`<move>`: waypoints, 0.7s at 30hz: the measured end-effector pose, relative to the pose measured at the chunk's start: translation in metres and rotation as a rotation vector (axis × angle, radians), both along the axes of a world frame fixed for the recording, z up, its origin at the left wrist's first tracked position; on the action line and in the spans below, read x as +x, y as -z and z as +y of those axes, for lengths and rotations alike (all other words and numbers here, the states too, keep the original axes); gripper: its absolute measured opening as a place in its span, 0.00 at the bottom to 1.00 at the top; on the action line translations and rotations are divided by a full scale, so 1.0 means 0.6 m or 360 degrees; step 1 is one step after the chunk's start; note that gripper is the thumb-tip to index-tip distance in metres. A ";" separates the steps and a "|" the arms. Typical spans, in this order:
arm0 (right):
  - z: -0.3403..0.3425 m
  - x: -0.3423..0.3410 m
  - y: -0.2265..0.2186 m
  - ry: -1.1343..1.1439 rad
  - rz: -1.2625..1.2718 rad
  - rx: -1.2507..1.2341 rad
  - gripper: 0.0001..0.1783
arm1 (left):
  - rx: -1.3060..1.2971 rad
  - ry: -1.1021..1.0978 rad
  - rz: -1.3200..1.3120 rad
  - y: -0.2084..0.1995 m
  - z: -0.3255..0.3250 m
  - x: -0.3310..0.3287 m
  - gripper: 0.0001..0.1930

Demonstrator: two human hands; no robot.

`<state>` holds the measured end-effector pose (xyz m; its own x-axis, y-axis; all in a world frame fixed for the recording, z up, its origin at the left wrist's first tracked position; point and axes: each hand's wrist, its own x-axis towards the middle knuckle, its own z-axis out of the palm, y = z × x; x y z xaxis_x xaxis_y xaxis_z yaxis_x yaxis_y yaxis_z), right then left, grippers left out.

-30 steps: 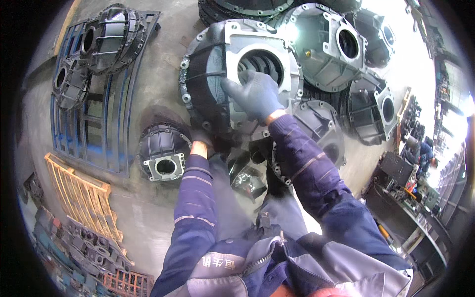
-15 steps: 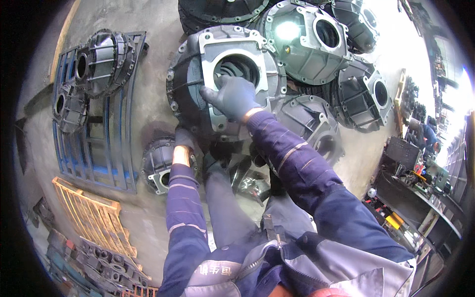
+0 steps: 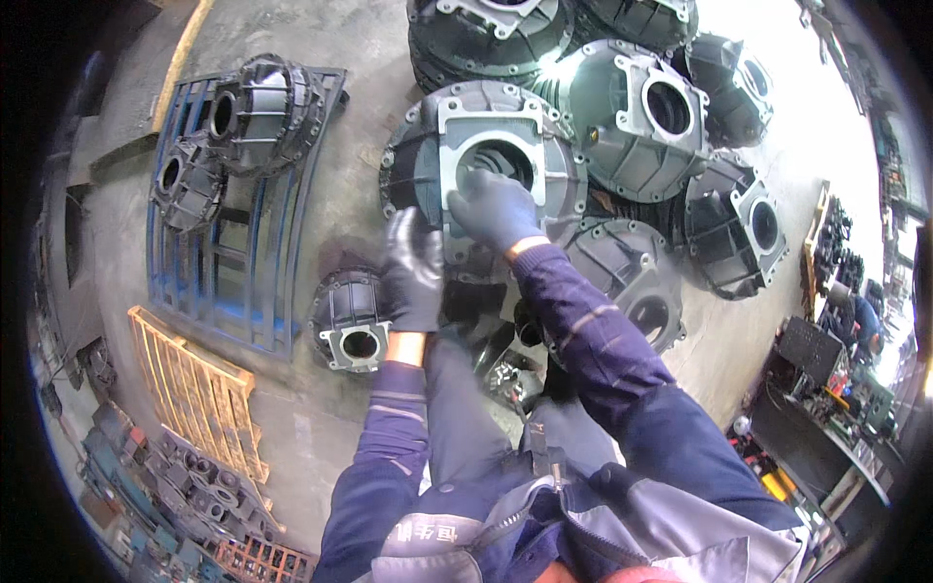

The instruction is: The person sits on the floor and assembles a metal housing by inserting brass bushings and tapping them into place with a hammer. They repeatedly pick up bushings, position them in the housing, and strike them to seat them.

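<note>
A large dark grey cast bell housing (image 3: 491, 126) stands in front of me, a pale machined frame around its round opening. At the opening's lower edge, my right hand (image 3: 498, 209) in a dark glove is closed over the rim, its fingers partly inside the hole. My left hand (image 3: 413, 277), gloved too, is raised by the housing's lower left side. Its fingers are stretched upward and slightly blurred, holding nothing that I can see; whether they touch the casting I cannot tell. Left of that hand, a smaller housing (image 3: 352, 309) rests on the floor.
More housings (image 3: 641, 121) crowd behind and to the right. On the left, a blue metal rack (image 3: 262, 253) carries two castings, with a wooden pallet (image 3: 194, 384) nearer me. A workbench (image 3: 812, 428) stands at the right; a person (image 3: 865, 321) is beyond it.
My left hand has come up from beneath the housing's lower left edge to its front side. My right hand stays on the opening's rim. The whole view has shifted a little.
</note>
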<state>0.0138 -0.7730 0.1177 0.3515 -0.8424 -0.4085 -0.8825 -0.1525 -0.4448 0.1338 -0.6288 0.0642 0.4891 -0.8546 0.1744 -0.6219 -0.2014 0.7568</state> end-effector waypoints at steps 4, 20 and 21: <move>0.016 -0.086 -0.044 -0.0018 -0.0288 -0.0466 0.22 | -0.0010 -0.0027 -0.0058 -0.062 -0.020 -0.043 0.27; 0.348 -0.612 -0.072 0.0003 -0.0982 0.0264 0.19 | 0.1318 -0.1238 -0.0179 -0.249 0.876 -0.498 0.17; 0.365 -0.624 -0.078 0.0166 -0.0977 0.0457 0.20 | 0.1393 -0.1317 -0.0242 -0.252 0.876 -0.502 0.18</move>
<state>-0.3607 -0.5539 0.1643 0.5139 -0.7723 -0.3735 -0.4612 0.1184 -0.8793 -0.1675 -0.1035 0.2156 0.9675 -0.1513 -0.2026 -0.1341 -0.9863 0.0964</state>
